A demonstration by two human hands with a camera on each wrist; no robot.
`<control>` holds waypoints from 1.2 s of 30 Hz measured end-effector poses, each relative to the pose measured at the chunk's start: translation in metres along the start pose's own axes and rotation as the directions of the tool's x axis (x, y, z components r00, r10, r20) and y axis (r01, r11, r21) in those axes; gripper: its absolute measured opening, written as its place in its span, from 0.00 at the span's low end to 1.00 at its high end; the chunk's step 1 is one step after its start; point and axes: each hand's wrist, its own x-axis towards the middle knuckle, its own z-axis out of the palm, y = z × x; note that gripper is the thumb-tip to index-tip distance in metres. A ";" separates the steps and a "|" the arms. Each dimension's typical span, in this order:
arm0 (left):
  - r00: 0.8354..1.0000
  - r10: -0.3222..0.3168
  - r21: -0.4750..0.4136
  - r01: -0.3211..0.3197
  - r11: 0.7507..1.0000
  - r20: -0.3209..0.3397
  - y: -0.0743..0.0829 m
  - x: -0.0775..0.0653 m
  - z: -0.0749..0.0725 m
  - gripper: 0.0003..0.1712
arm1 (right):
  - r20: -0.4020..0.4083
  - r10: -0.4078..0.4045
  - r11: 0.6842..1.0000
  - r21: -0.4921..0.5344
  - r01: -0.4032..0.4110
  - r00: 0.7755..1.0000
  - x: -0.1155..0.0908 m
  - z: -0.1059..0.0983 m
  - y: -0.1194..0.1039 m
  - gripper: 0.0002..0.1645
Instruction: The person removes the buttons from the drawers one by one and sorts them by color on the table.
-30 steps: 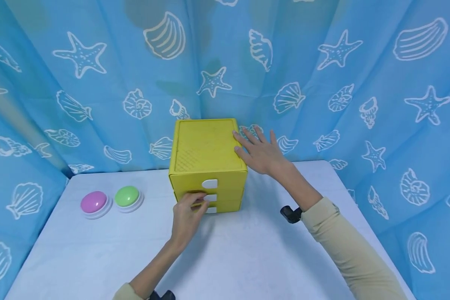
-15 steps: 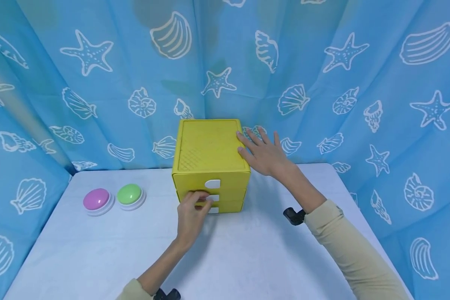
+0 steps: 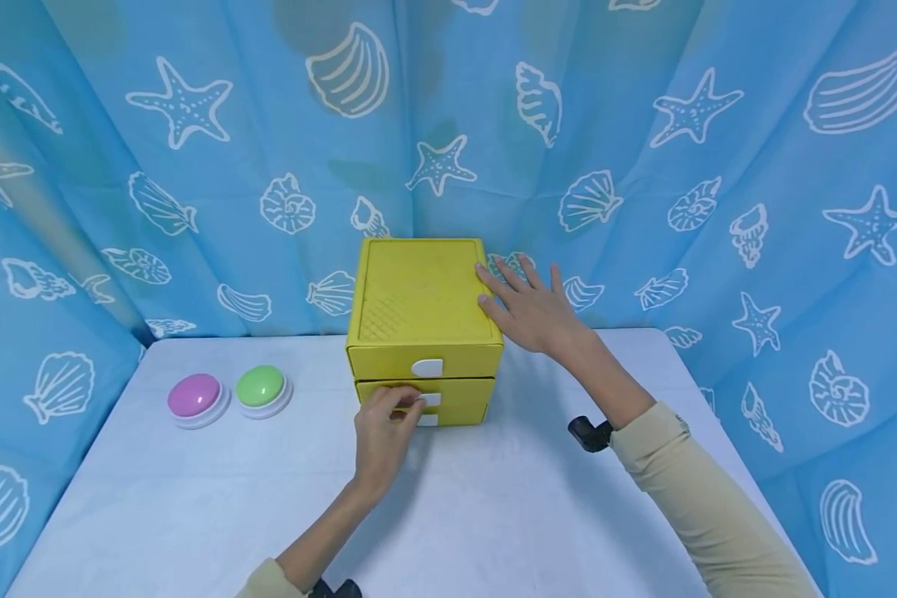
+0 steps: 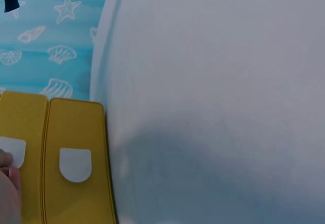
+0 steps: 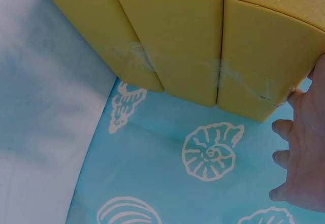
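Note:
A yellow drawer box with three stacked drawers and white tab handles stands on the table. My left hand pinches the tab handle of the middle drawer. A dark line runs along that drawer's top edge. Only the fingertips show at the left wrist view's edge. My right hand lies with spread fingers against the box's upper right edge. In the right wrist view, the right hand is beside the box's side, which has clear tape across its seams.
A pink push button and a green push button, both on white bases, sit to the left on the white table. A blue curtain with shell and starfish prints hangs behind and at both sides.
The middle drawer has come slightly forward under my left hand, and a dark line now shows above its front. The right hand stays at the box's edge. The head view has shifted a little.

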 end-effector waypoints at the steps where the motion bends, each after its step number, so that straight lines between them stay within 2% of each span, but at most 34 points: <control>1: 1.000 -0.003 0.000 0.003 1.000 0.003 0.000 -0.001 0.000 0.04 | 0.002 0.000 1.000 0.002 0.000 1.000 0.000 0.000 0.000 0.38; 5: 1.000 0.006 0.001 -0.006 1.000 0.016 0.001 -0.005 -0.003 0.05 | 0.009 0.002 1.000 0.006 -0.002 1.000 0.000 -0.001 -0.001 0.38; 12: 0.996 0.091 -0.006 -0.091 0.996 0.002 0.001 -0.016 -0.008 0.06 | 0.002 0.003 1.000 0.015 -0.003 1.000 0.000 0.000 0.000 0.38; 17: 0.992 0.126 -0.020 -0.126 0.992 -0.016 0.002 -0.027 -0.010 0.08 | 0.005 0.002 1.000 0.013 -0.002 1.000 0.000 0.000 0.000 0.38; 24: 0.993 0.116 -0.008 -0.116 0.993 -0.013 0.008 -0.040 -0.015 0.09 | 0.012 0.001 1.000 0.022 -0.001 1.000 -0.001 -0.001 -0.001 0.38; 36: 0.995 0.096 0.005 -0.096 0.995 -0.004 0.018 -0.055 -0.021 0.13 | 0.013 -0.004 1.000 0.019 0.004 1.000 0.000 -0.001 0.000 0.38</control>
